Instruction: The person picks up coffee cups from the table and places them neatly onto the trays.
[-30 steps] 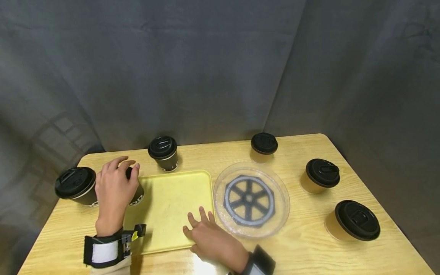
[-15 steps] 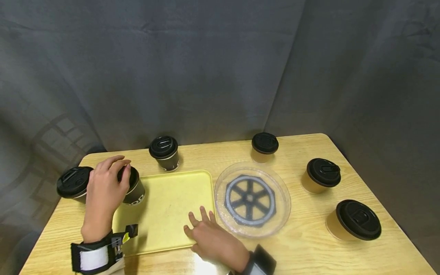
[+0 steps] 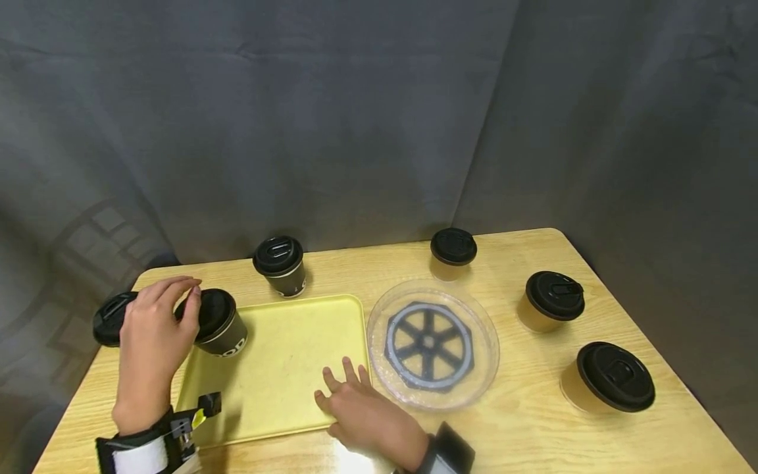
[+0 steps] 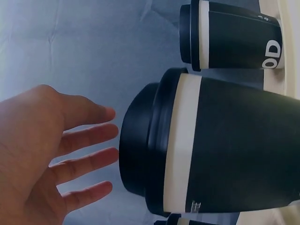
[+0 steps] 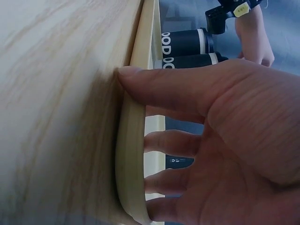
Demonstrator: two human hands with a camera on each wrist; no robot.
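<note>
My left hand (image 3: pixel 155 322) hovers between two black lidded coffee cups, fingers loosely bent and holding nothing. In the left wrist view its fingertips stop just short of the black lid of the nearer coffee cup (image 4: pixel 239 145). That coffee cup (image 3: pixel 224 329) is upright at the far left corner of the yellow tray (image 3: pixel 284 368). Partly behind the hand is another black cup (image 3: pixel 112 319). My right hand (image 3: pixel 376 415) holds the tray's near right corner. Its thumb lies against the outer wall, and the spread fingers reach over the rim.
A black coffee cup (image 3: pixel 284 266) stands behind the tray. Right of the tray lies a clear round dish (image 3: pixel 488 368) with a dark spoked pattern. Three brown cups with black lids, a back cup (image 3: pixel 451 255), a middle cup (image 3: pixel 547 303) and a front cup (image 3: pixel 606 378), line the right side.
My left hand has moved left and slightly down, away from the cup at the tray's corner, uncovering it. The right hand has stayed in place on the tray.
</note>
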